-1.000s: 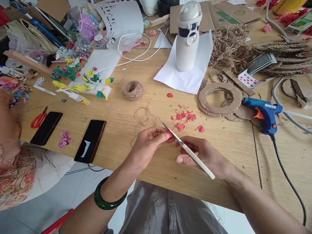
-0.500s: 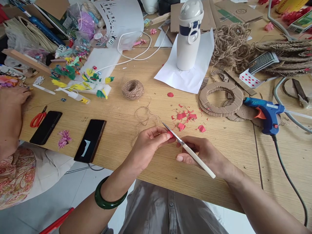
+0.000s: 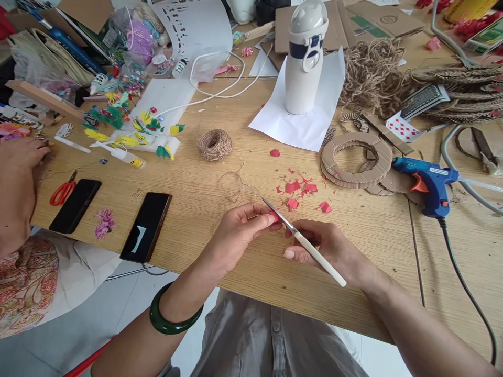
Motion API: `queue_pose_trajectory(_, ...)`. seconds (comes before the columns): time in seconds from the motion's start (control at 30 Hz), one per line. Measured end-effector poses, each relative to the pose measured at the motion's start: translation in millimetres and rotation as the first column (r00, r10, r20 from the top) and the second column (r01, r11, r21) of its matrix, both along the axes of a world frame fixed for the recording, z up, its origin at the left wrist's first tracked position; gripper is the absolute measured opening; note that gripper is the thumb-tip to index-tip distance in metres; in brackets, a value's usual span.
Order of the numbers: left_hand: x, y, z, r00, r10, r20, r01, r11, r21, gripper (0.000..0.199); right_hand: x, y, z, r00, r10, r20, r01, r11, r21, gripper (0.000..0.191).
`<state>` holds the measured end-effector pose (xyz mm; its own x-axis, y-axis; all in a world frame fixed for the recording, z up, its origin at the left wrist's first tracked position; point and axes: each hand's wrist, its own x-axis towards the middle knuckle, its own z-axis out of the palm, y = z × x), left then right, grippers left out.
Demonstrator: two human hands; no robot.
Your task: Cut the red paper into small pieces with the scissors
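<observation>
Between the thumb and fingers of my left hand (image 3: 247, 225) is a small red paper piece (image 3: 274, 215), mostly hidden by the fingertips. My right hand (image 3: 330, 248) holds a pair of scissors (image 3: 319, 258) with a white handle. Their metal blades point up and left, lying across the red piece. Most of the right fingers are behind the handle. Past the hands, red paper scraps (image 3: 293, 187) and thin trimmings are scattered on the wooden table (image 3: 188, 209). A single red paper disc (image 3: 274, 153) lies farther back.
A ball of twine (image 3: 214, 145) trails loose thread toward my left hand. On the right are cardboard rings (image 3: 357, 159) and a blue glue gun (image 3: 428, 180). A white bottle (image 3: 305, 63) stands on paper. Phones (image 3: 145, 226) and red-handled scissors (image 3: 63, 191) lie left, near another person's arm (image 3: 15, 193).
Both hands, the scissors and the red piece hold nearly the same pose. The view has shifted very slightly, and my left forearm has moved a little to the left.
</observation>
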<state>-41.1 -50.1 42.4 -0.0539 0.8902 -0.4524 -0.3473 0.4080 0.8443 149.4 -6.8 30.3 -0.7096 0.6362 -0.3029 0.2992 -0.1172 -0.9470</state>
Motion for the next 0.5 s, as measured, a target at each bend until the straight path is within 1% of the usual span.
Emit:
queue_pose_trajectory(0.23,-5.6,1.9,-2.9,1.0,-0.001,-0.007,0.001,1.0,0.003,0.008,1.4,0.9,-1.3,1.0,0.004,0.027,-0.004,1.0,0.009,0.038)
queue_pose_trajectory(0.3,-8.6,2.1,-2.7,0.999,-0.018,-0.03,0.017,1.0,-0.017,0.01,0.9,1.9,-1.3,0.999,-0.021,0.03,0.02,1.0,0.019,0.037)
queue_pose_trajectory(0.4,-10.1,0.5,-0.7,0.987,-0.105,-0.122,0.1,0.994,-0.048,0.013,-1.4,2.6,-0.9,0.989,-0.148,-0.007,0.148,0.988,0.038,0.038)
queue_pose_trajectory(0.47,-7.7,-1.7,0.9,0.959,-0.204,-0.199,0.196,0.979,-0.059,0.012,-3.4,2.4,0.2,0.97,-0.233,-0.07,0.236,0.971,0.035,0.038)
queue_pose_trajectory(0.5,-5.6,-2.9,1.4,0.941,-0.253,-0.226,0.244,0.967,-0.068,0.012,-4.4,2.1,0.9,0.961,-0.257,-0.102,0.261,0.965,0.025,0.037)
